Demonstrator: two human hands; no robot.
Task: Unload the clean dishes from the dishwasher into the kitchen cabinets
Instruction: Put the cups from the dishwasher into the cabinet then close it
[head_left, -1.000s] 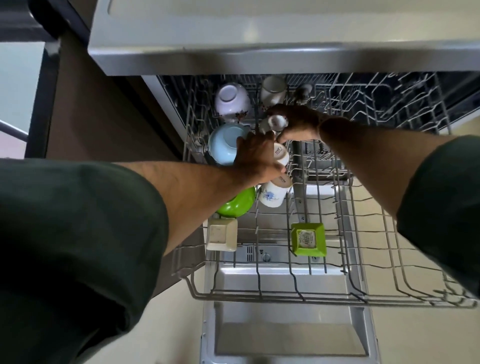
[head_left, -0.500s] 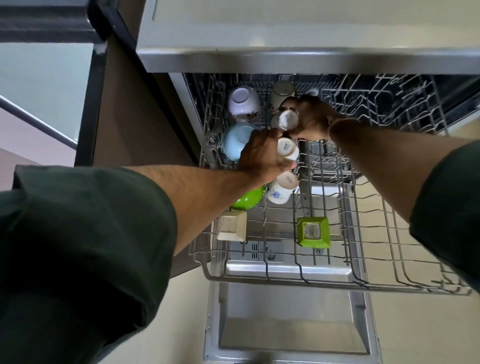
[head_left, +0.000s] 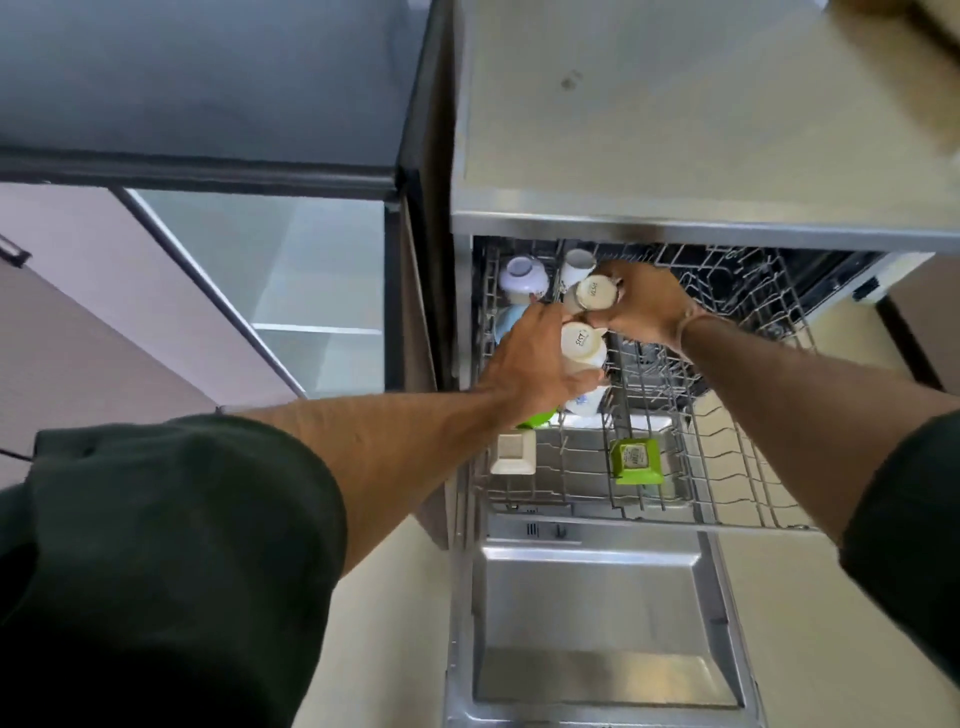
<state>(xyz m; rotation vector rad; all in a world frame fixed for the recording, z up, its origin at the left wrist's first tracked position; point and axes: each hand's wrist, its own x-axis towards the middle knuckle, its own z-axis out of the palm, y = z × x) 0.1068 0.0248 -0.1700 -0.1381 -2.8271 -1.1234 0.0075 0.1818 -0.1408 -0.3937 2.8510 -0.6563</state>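
From the head view, the left hand (head_left: 535, 358) has its grip curled round a white cup (head_left: 583, 349). The cup lies on its side over the pulled-out dishwasher rack (head_left: 727, 467). Just behind it, the right hand (head_left: 644, 306) has its grip closed on a second cup (head_left: 593, 293), base toward the camera. In the rack sit a pale purple bowl (head_left: 522, 275), a green bowl (head_left: 537, 418), a cream square dish (head_left: 513, 452) and a green square dish (head_left: 636, 460). The dishwasher door (head_left: 597, 623) lies open beneath.

Grey countertop (head_left: 675, 130) above, beige floor (head_left: 395, 623) below.
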